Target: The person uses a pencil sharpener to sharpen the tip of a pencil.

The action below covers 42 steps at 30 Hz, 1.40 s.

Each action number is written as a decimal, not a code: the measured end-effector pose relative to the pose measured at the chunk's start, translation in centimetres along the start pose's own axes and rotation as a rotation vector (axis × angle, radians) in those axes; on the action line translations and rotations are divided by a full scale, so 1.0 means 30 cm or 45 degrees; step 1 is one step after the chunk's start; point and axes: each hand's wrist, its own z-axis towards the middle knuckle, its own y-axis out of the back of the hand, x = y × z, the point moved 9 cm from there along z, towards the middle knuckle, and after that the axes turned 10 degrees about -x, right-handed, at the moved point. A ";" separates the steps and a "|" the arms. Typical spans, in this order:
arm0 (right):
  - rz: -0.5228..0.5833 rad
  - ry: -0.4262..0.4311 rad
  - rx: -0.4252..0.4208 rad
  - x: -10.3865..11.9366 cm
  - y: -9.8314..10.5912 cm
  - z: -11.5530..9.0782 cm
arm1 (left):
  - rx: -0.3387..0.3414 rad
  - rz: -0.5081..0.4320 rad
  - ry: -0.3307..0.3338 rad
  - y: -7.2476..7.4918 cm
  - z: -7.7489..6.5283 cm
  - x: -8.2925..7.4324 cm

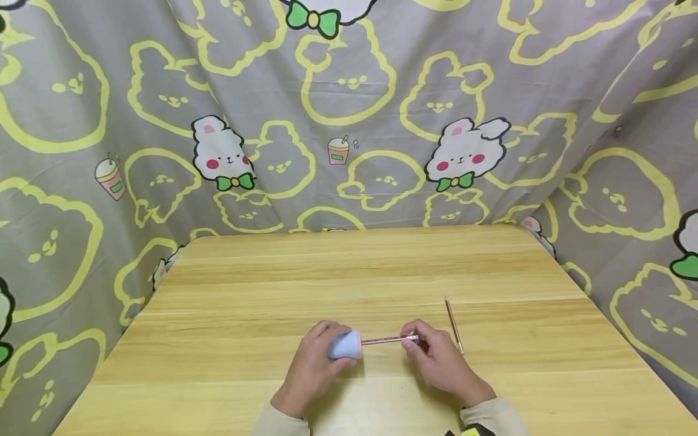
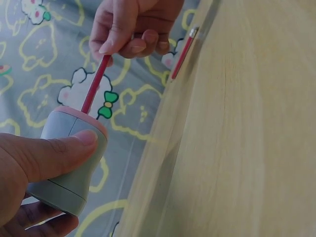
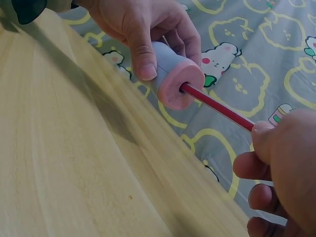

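Presently, one blue pencil sharpener is gripped by curled left hand; one red pencil, inserted, is pinched by right hand; second pencil, nearby.

The person wears long sleeves in a pale cream-beige: the left sleeve ends at the wrist, as does the right sleeve, both plain along the part in sight. Near the right sleeve, cut off by the bottom edge of the head view, is a black piece with a bright yellow patch, its kind hard to tell. In the right wrist view the left sleeve looks a duller grey-green, beside a dark, rounded piece. The left hand and right hand are bare, with short, rounded thumbnails
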 end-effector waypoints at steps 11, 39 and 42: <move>-0.045 -0.017 0.000 -0.017 -0.003 0.001 | 0.000 -0.007 -0.006 -0.001 -0.002 0.002; -0.089 0.013 -0.069 0.001 0.007 0.006 | 0.065 -0.003 0.023 -0.006 -0.002 0.005; -0.083 0.009 -0.061 0.004 0.006 0.008 | 0.070 0.006 0.041 -0.007 -0.001 0.009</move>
